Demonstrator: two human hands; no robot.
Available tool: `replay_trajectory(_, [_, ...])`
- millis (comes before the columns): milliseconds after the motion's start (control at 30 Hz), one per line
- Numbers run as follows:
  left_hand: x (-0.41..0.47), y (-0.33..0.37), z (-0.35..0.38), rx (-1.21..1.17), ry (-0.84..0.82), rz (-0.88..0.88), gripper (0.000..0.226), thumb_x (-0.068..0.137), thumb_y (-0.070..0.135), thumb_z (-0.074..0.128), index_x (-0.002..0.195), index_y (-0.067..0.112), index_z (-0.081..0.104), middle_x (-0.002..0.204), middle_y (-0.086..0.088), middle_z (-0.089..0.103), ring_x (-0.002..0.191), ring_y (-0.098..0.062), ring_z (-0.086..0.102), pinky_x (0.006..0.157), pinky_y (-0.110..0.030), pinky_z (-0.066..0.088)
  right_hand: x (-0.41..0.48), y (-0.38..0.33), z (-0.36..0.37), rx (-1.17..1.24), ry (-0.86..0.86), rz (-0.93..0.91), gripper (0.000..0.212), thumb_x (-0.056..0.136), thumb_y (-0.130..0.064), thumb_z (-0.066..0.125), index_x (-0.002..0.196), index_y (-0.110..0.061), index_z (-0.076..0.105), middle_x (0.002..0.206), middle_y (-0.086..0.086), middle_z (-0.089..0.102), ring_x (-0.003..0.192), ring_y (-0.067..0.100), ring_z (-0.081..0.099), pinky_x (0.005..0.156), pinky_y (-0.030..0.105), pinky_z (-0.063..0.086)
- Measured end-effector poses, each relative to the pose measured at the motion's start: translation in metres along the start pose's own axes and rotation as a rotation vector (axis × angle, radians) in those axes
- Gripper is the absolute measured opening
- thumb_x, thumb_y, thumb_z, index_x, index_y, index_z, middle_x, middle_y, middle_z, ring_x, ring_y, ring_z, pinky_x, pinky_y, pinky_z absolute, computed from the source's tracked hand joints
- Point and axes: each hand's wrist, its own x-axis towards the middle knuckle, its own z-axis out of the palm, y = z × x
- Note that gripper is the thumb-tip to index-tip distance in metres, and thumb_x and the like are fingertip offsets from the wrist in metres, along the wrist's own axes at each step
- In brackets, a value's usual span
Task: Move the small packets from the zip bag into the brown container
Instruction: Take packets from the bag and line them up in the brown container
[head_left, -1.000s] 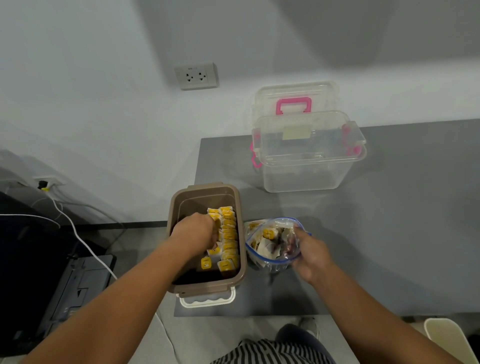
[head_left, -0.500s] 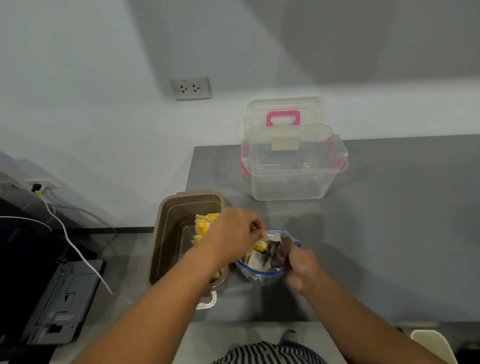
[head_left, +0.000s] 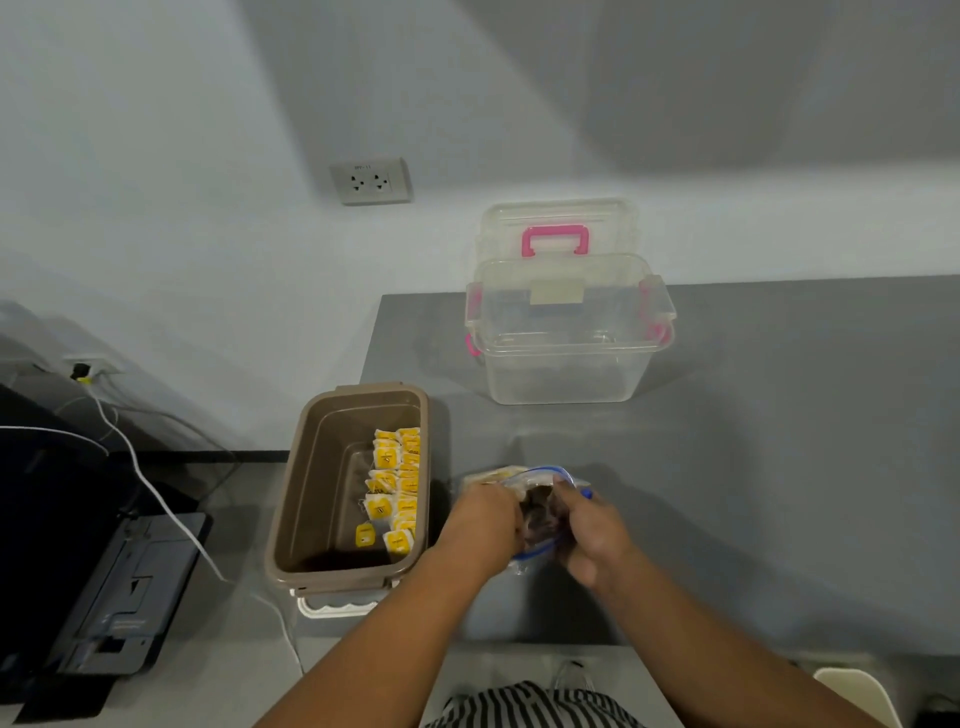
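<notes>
Since a second ago the left hand has left the brown container and crossed to the zip bag, where its fingers now reach into the open mouth. They are hidden inside, so it cannot be told whether that grip grasps a packet or is released. The right hand stays on the bag's 3 o'clock edge, its grip clenched on the plastic near the blue zip rim.

The bag sits on the grey counter, just beside the container at its 3 o'clock. Yellow packets lie in the container along its 3 o'clock wall. A clear box with a pink handle stands at 12 o'clock from the bag, well apart from it. A printer sits low at 9 o'clock, with a white cable running over it.
</notes>
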Motion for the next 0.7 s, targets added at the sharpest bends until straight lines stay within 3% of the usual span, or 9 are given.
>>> replay_trajectory(133, [0.005,0.005,-0.006,-0.079,-0.065,-0.056,0.037,0.096,0.031,0.06,0.129,0.014,0.065,0.131,-0.008,0.064,0.115,-0.025,0.061,0.097,-0.031,0.047,0.005,0.003,-0.004,-0.035,0.001,-0.003,0.026,0.098,-0.019,0.064,0.12,-0.005,0.064,0.105,0.019,0.076,0.099,0.038,0.073,0.089,0.056,0.058])
replay_trajectory(233, [0.006,0.002,-0.01,-0.108,-0.053,-0.139,0.037,0.096,0.028,0.061,0.13,0.013,0.064,0.124,-0.009,0.067,0.108,-0.027,0.065,0.096,-0.035,0.052,0.006,0.002,-0.005,-0.051,-0.001,-0.009,0.028,0.098,-0.02,0.064,0.122,-0.005,0.063,0.106,0.019,0.076,0.101,0.039,0.072,0.092,0.06,0.056])
replay_trajectory(367, [0.004,-0.002,-0.011,-0.212,0.129,-0.122,0.02,0.095,0.024,0.061,0.108,0.017,0.075,0.102,-0.005,0.073,0.091,-0.022,0.069,0.087,-0.034,0.057,0.005,-0.004,-0.002,-0.061,0.006,-0.006,0.022,0.1,-0.023,0.062,0.113,-0.006,0.063,0.102,0.019,0.075,0.094,0.037,0.072,0.078,0.048,0.06])
replay_trajectory(467, [0.004,-0.007,-0.013,-0.354,0.231,-0.13,0.013,0.095,0.026,0.064,0.101,0.019,0.074,0.094,-0.003,0.072,0.085,-0.019,0.068,0.083,-0.035,0.058,0.005,-0.007,0.001,-0.087,0.008,0.0,0.025,0.098,-0.028,0.063,0.114,-0.009,0.063,0.101,0.015,0.075,0.087,0.032,0.07,0.065,0.036,0.053])
replay_trajectory(700, [0.006,-0.011,-0.019,-0.368,0.199,-0.117,0.016,0.095,0.026,0.065,0.109,0.023,0.072,0.101,-0.003,0.072,0.092,-0.019,0.068,0.087,-0.035,0.058,0.01,-0.011,0.003,-0.011,-0.091,0.071,0.046,0.093,-0.031,0.065,0.132,-0.008,0.06,0.117,0.018,0.073,0.108,0.038,0.07,0.074,0.042,0.06])
